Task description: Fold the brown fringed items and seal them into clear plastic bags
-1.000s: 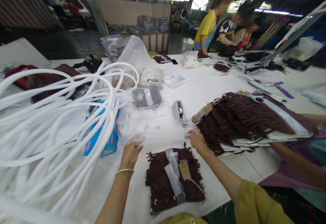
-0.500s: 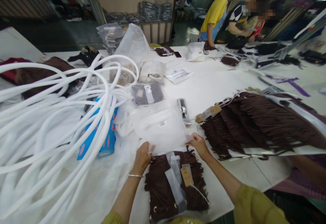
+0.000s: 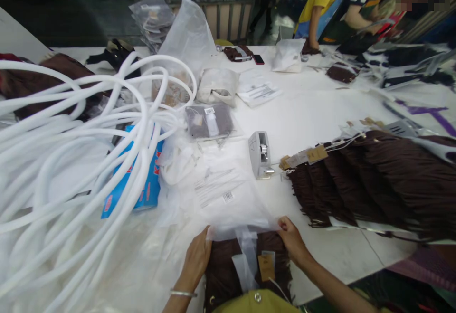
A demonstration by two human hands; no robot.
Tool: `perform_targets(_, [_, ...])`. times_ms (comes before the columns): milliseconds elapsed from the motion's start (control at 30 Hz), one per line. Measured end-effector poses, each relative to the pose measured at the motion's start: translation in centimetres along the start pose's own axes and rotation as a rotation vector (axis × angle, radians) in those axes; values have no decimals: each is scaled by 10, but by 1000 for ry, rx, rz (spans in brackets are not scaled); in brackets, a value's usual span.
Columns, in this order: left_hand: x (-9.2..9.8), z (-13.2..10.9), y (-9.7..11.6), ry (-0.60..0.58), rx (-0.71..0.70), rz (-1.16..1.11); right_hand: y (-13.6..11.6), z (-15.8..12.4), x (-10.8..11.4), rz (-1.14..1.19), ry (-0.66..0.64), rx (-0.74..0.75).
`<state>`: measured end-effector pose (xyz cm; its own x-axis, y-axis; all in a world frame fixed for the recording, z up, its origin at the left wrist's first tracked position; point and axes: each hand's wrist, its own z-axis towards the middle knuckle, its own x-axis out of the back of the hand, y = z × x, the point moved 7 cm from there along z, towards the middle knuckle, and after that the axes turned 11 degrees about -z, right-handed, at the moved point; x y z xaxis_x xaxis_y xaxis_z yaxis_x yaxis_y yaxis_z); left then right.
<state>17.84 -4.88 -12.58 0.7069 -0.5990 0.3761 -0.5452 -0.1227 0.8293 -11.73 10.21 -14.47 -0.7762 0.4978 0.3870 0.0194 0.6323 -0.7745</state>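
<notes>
A translucent plastic bag (image 3: 237,208) with printing and a barcode lies in front of me, its near edge drawn over the far end of a dark brown fringed bag (image 3: 223,275). My left hand (image 3: 197,253) pinches the plastic's left corner. At its right corner, my right hand (image 3: 292,239) has thumb and finger closed on the edge. The fringed bag bears a whitish strip (image 3: 245,265) down its middle and a tan paper tag (image 3: 266,268) on a white cord. My sleeve and clothing hide its near end.
Coiled white tubing (image 3: 142,109) fills the left, over a blue packet (image 3: 149,184). A tape dispenser (image 3: 261,154) stands beyond the plastic. Brown fringed bags (image 3: 356,180) are stacked at right. Behind lie a packed grey item (image 3: 210,120) and a phone (image 3: 258,59); people stand at the far right.
Both hands have come nearer to me, pulling the plastic bag's edge over the far end of the fringed bag. The camera view has tilted further down.
</notes>
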Motion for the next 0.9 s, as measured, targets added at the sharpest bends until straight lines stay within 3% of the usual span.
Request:
perform_targets(133, [-5,-10,3,-42,67,-177,10,-14,-2,159,124,-94])
perform_targets(267, [-1,-4,-3,43,156,-340,21,-10,-24,311,215,-213])
perform_targets(400, [9,1,-6,130,167,-408,15,-13,-37,414,161,-223])
perform_targets(500, [16,-5,-13,182,168,-502,2,-26,-23,430,80,-167])
perform_targets(633, [19,-22,-25,220,169,-520,-13,-45,-3,236,-187,-38])
perform_targets(733, [21,-36,-31,259,160,-437,-7,-51,1,57,-354,52])
perform_targets(800, [20,-44,-34,247,167,-378,4,-48,2,-65,-342,112])
perform_targets(900, [18,-53,-44,228,212,-300,23,-45,3,-252,-165,144])
